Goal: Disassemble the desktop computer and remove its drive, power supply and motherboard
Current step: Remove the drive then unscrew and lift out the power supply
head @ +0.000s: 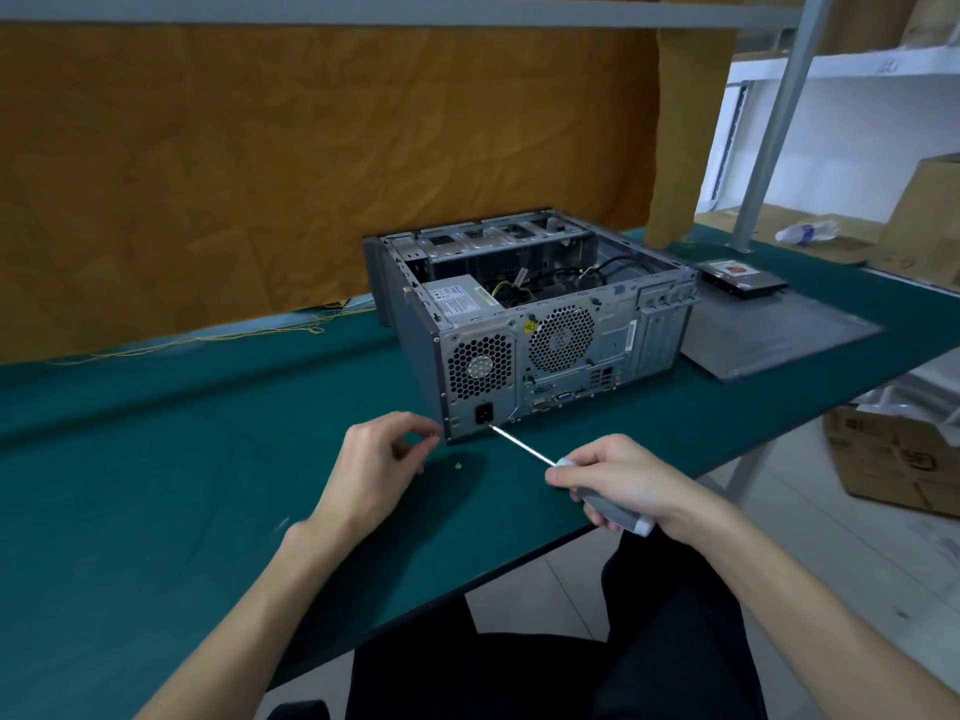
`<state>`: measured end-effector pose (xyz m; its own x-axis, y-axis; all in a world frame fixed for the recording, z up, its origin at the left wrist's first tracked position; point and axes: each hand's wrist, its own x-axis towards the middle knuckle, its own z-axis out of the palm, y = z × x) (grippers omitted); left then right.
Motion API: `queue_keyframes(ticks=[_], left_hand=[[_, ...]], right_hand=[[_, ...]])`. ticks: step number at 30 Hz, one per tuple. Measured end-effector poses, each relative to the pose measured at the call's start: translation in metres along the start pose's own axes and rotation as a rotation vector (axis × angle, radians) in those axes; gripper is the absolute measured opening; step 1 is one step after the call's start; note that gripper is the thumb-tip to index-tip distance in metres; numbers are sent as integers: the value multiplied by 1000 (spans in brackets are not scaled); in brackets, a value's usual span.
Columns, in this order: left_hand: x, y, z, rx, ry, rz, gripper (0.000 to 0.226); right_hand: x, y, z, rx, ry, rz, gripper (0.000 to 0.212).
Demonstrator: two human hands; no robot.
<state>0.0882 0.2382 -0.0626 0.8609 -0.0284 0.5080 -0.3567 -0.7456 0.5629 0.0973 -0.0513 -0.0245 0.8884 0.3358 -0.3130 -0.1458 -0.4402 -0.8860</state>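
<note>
— Where's the case?

— Computer case point(530, 324), lid off, lying on the green surface point(156, 485) at 12 o'clock from me, rear panel toward me. Power supply point(460, 298) sits inside at its left rear corner.

— Your hands?

— My right hand point(623, 485) grips the screwdriver point(550, 467), tip at the panel's lower edge by the power socket point(484, 414). My left hand point(379, 470) pinches something tiny, likely a screw; can't confirm. One loose screw point(458, 465) lies between my hands.

— Beyond?

— Side panel point(779, 330) flat at 2 o'clock, drive point(743, 278) behind it.
</note>
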Motion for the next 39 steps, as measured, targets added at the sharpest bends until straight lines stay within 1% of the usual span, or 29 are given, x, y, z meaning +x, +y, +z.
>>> queue_keyframes(ticks=[1, 3, 6, 9, 12, 16, 18, 20, 22, 23, 24, 26, 28, 30, 33, 36, 39], left_hand=[[-2, 0, 0, -9, 16, -54, 10], [-2, 0, 3, 25, -10, -131, 7], [3, 2, 6, 80, -133, -244, 7], [7, 3, 8, 79, -222, -341, 8], [9, 3, 9, 57, -212, -398, 4], [7, 6, 10, 43, -186, -438, 10], [6, 8, 8, 26, -177, -452, 6], [4, 11, 6, 19, -142, -433, 6], [1, 19, 7, 2, -71, -381, 5], [-1, 25, 11, -65, -52, -366, 6], [-2, 34, 17, -175, -58, -369, 9], [-3, 52, 34, -373, -121, -407, 14], [-2, 64, 51, -438, -188, -406, 16], [-1, 69, 65, -346, -187, -313, 20], [0, 69, 75, -80, -111, -109, 26], [-1, 64, 78, 19, -151, -23, 30], [-3, 58, 81, 56, -181, 34, 30]], right_hand=[[3, 0, 1, 12, 25, 1, 20], [7, 1, 6, 3, 55, -9, 21], [9, 4, 10, -37, 69, -15, 21], [8, 9, 7, 17, 81, 10, 20], [7, 12, 5, 81, 111, 35, 19], [8, 12, 6, 102, 144, 46, 17], [10, 11, 7, 107, 151, 53, 17], [12, 11, 7, 106, 159, 61, 16], [13, 13, 7, 110, 164, 70, 16], [14, 13, 6, 118, 168, 77, 16], [15, 14, 6, 128, 173, 86, 16], [18, 15, 7, 144, 180, 97, 16], [19, 16, 8, 159, 186, 101, 15], [20, 17, 8, 172, 193, 103, 15], [20, 17, 8, 180, 198, 105, 15], [18, 15, 8, 176, 197, 104, 15], [17, 12, 8, 160, 197, 106, 16]])
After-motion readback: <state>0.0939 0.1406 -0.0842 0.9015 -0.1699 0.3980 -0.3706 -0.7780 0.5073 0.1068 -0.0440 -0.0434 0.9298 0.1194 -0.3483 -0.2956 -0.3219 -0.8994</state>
